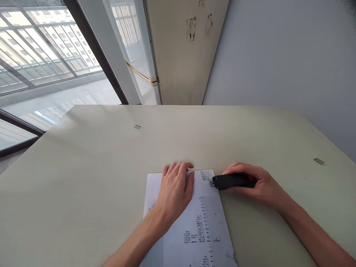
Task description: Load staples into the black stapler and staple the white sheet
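Printed paper sheets (211,222) lie on the table in front of me, their text running upside down from my side. My left hand (175,187) rests flat on their upper part, thumb apart from the fingers, fingertips at the far edge. In my right hand (257,181) is a black stapler (232,181) with a red part near the palm. It points left, and its front end overlaps the sheets' far right corner. Whether its jaws are pressed together I cannot tell.
Two small grey staple strips (137,126) lie toward the back left of the pale table (83,193). Another small grey strip (319,161) lies near the right edge. Beyond the table are a window (50,48), a cabinet (186,55) and a wall (278,55).
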### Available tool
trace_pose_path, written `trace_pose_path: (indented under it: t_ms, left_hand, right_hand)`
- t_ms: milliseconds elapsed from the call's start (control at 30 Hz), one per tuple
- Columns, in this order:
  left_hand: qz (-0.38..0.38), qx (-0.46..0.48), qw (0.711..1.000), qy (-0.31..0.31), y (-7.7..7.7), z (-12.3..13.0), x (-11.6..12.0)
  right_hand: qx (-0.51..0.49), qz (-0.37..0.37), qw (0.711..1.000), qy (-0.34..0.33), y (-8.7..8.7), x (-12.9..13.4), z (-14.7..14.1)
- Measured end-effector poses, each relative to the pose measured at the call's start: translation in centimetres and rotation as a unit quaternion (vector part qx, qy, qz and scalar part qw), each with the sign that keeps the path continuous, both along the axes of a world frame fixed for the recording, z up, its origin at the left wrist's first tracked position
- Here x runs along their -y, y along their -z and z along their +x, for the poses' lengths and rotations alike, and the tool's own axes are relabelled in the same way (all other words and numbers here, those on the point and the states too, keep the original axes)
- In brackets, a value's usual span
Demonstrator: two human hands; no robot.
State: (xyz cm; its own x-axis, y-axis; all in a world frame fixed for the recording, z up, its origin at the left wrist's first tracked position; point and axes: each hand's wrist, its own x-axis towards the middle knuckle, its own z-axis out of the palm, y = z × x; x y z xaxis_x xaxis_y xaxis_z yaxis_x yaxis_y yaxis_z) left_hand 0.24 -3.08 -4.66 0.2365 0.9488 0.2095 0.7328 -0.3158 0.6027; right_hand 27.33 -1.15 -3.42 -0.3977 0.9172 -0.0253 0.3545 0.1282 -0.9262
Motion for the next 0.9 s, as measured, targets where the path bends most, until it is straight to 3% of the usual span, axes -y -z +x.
trace_pose_path:
  t_ms: [300, 400, 500, 600, 900]
  left_hand:
    - [-0.006, 0.0, 1.0, -0.003, -0.1, 0.1, 0.0]
    - [-0.008, 0.003, 1.0, -0.001, -0.1, 0.0, 0.1]
    - [-0.006, 0.004, 1.0, 0.0, 0.1, -0.1, 0.1]
    - [-0.003, 0.005, 1.0, -0.001, 0.2, 0.0, 0.1]
    - [-0.007, 0.015, 1.0, -0.008, 0.4, 0.1, 0.3]
  right_hand:
    - [0.041, -0.006, 0.999, 0.001, -0.5, -0.3, 0.8]
    - [0.087, -0.004, 0.995, 0.042, -1.6, -0.2, 0.5]
    - [0.143, 0.01, 0.986, 0.09, -3.1, -0.1, -1.2]
    - [0.166, 0.032, 0.982, 0.083, -3.9, -0.6, -3.4]
    - [0.271, 0.008, 0.962, 0.035, -3.0, -2.5, -7.3]
